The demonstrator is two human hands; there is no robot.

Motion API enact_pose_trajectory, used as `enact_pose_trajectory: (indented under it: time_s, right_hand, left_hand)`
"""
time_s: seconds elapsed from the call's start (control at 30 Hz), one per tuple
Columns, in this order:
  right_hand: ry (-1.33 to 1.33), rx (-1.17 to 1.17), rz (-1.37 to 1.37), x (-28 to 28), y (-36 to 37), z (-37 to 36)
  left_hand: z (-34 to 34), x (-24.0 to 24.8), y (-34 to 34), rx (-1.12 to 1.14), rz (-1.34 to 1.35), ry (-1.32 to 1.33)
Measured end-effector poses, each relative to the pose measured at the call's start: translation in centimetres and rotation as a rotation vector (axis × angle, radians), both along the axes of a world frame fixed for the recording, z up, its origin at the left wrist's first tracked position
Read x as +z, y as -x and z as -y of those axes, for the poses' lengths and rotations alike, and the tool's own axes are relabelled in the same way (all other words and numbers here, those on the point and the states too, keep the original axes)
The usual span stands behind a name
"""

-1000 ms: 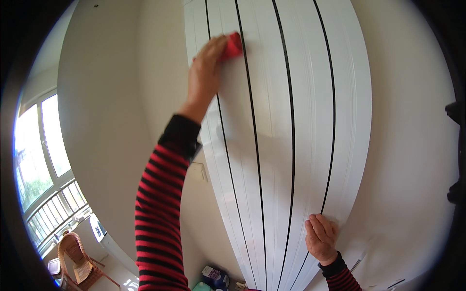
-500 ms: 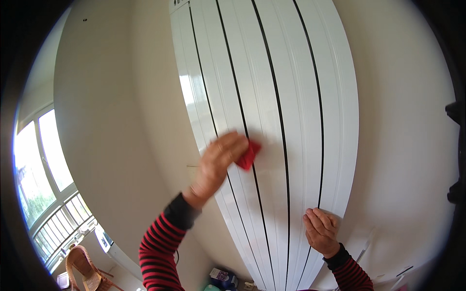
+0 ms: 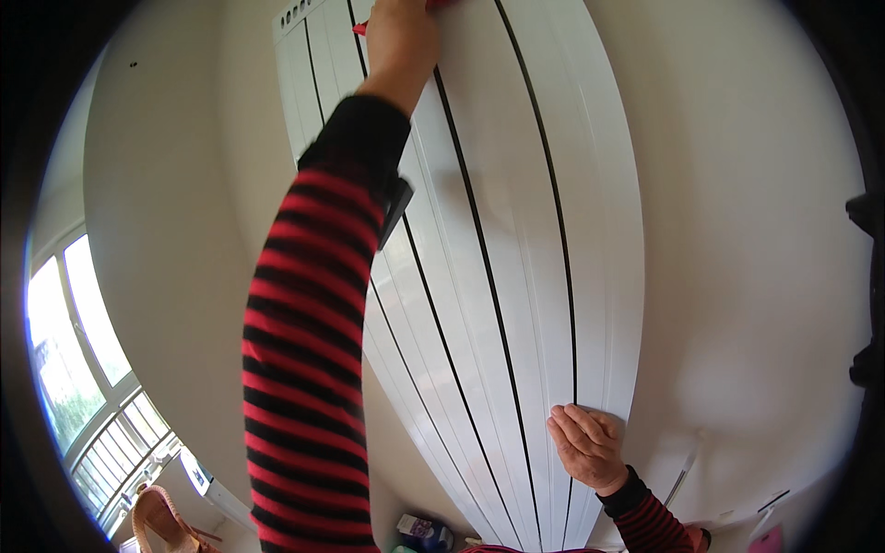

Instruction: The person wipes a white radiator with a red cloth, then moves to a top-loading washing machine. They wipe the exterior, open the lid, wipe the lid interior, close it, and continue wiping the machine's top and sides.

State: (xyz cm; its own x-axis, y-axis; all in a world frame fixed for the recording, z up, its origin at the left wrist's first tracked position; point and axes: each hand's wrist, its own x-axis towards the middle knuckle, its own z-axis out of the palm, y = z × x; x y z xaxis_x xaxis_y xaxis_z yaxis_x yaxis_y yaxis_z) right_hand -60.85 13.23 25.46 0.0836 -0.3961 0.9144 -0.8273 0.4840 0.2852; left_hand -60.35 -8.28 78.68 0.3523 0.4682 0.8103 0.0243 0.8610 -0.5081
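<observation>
Left hand (image 3: 403,44) up at top edge of view, on the radiator (image 3: 595,184); fingers run out of frame. Left grip clamped on the red cloth (image 3: 360,29), bits of red poking out either side of the hand. Cloth sits against the upper front of the radiator, mostly covered by the hand. Left arm stretched long, red-black striped sleeve (image 3: 309,350), black cuff. Dark flat piece (image 3: 396,210) beside that cuff, can't tell what.

Right hand (image 3: 587,447) low on the radiator, near its right edge: grip loose, fingers side by side, slightly bent, laid on the front over a black gap. Palm hidden.

Radiator: white, tall, glossy, upright before a pale wall (image 3: 737,230), black gaps running lengthwise, row of dark slots (image 3: 297,13) at top left end.

Far left: bright window (image 3: 92,313), railing (image 3: 120,452) at its lower part, wicker chair (image 3: 161,521) below, cut by bottom edge. Dark blue container (image 3: 441,535) down by radiator's foot. Pink item (image 3: 766,540) bottom right, partly cut off, too little to name.
</observation>
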Motion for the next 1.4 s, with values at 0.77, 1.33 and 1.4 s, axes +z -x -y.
enact_pose_trajectory:
  time_s: [0.77, 1.33, 1.4]
  right_hand:
    - [-0.034, 0.020, -0.013, 0.9, 0.3, -0.9]
    - [-0.067, 0.072, -0.006, 1.4, 0.7, -1.4]
    - [-0.066, 0.066, -0.011, 1.4, 0.7, -1.3]
  left_hand:
    - [-1.6, -20.8, -8.6, 0.195, 0.609, 0.591]
    - [-9.0, -5.1, 1.8, 0.014, 0.173, 0.204]
    - [-8.6, -11.5, 1.2, 0.047, 0.193, 0.339]
